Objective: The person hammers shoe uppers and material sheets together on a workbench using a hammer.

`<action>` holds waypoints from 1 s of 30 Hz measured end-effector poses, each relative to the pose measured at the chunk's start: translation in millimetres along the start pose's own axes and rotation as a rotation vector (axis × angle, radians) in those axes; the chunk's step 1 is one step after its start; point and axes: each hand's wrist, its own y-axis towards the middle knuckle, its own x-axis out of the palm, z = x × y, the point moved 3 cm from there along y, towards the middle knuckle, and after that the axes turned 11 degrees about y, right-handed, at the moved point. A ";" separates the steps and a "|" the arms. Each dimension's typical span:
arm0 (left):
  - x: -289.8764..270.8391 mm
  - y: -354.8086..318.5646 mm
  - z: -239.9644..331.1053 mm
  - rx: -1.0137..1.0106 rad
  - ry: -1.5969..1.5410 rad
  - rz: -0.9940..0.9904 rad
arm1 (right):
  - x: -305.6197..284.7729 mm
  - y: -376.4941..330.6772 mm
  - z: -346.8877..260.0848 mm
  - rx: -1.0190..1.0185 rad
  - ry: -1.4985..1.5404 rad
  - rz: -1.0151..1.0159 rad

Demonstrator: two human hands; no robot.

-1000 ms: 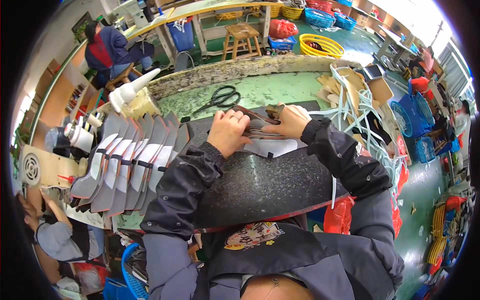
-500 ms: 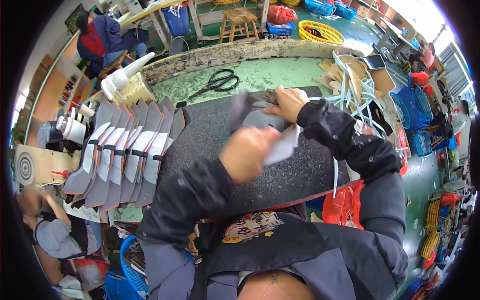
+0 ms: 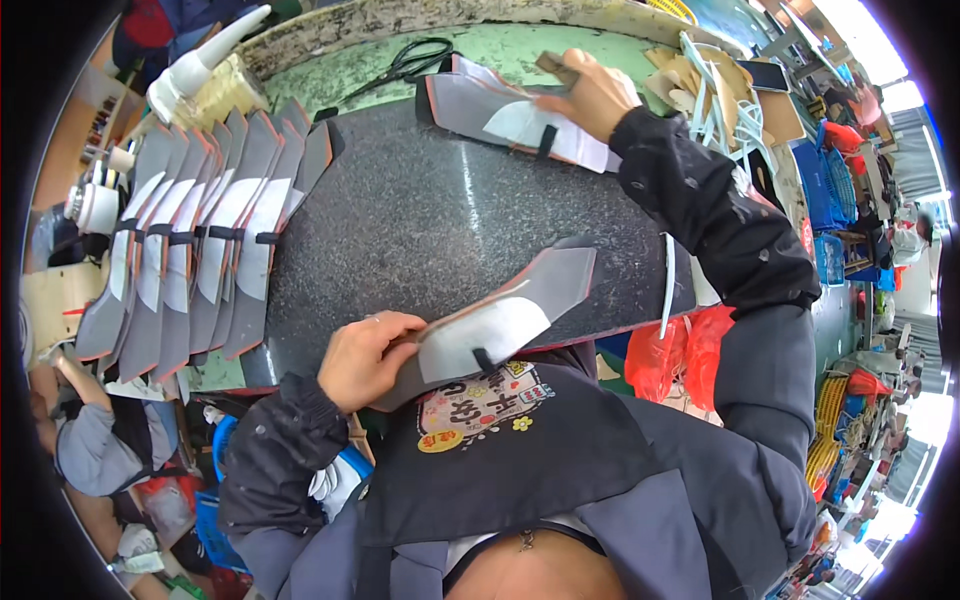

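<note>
Near the board's front edge, my left hand (image 3: 368, 362) grips one end of a grey shoe-upper piece (image 3: 575, 275), thumb on top. This piece carries a white patch and a short black tab. At the back right, my right hand (image 3: 598, 98) is closed around a small brownish-grey object (image 3: 556, 68), mostly hidden by the fingers, so its kind is unclear. Under that hand lies a small pile of similar grey pieces (image 3: 462, 105) with orange edges. More such grey pieces (image 3: 235, 215) overlap in a fanned row at the left. Beneath everything spreads a dark speckled board (image 3: 390, 235).
Black scissors (image 3: 405, 65) lie on the green tabletop behind the board. A white cone-shaped tool (image 3: 205, 65) stands at the back left. Tan scraps, pale strips (image 3: 735, 115) and a phone (image 3: 762, 76) are at the back right. A red bag (image 3: 680, 355) hangs in front; another person (image 3: 100, 440) sits at left.
My hands have moved apart: the left toward me with one grey piece, the right to the back right, over a pile of pieces. The view has shifted.
</note>
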 end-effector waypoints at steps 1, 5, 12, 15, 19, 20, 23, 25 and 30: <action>-7.0 -3.2 -0.5 0.008 0.171 0.014 | -3.6 -3.5 -3.0 0.032 0.062 0.066; -38.8 7.5 7.8 -0.017 0.320 0.084 | -39.1 -50.7 -46.4 -0.120 0.547 -0.039; 23.5 119.2 34.0 0.074 0.006 0.019 | -22.5 -168.7 -112.2 0.054 0.815 -0.451; 29.9 126.9 32.6 -0.003 -0.104 -0.002 | -21.0 -178.7 -116.3 0.183 0.693 -0.579; 34.6 127.3 33.1 0.122 -0.074 0.091 | -23.5 -177.7 -102.1 0.274 0.937 -0.560; 33.7 125.9 36.4 0.235 -0.007 0.180 | -27.6 -173.4 -97.9 0.248 0.931 -0.496; 34.9 118.3 38.6 0.324 0.152 0.189 | -35.3 -155.5 -85.0 0.081 0.774 -0.308; 35.7 116.2 40.2 0.392 0.274 0.194 | -37.9 -143.0 -81.2 0.136 0.661 -0.322; 28.9 115.4 38.6 0.251 0.153 0.164 | -21.5 -140.6 -88.4 0.125 0.452 -0.519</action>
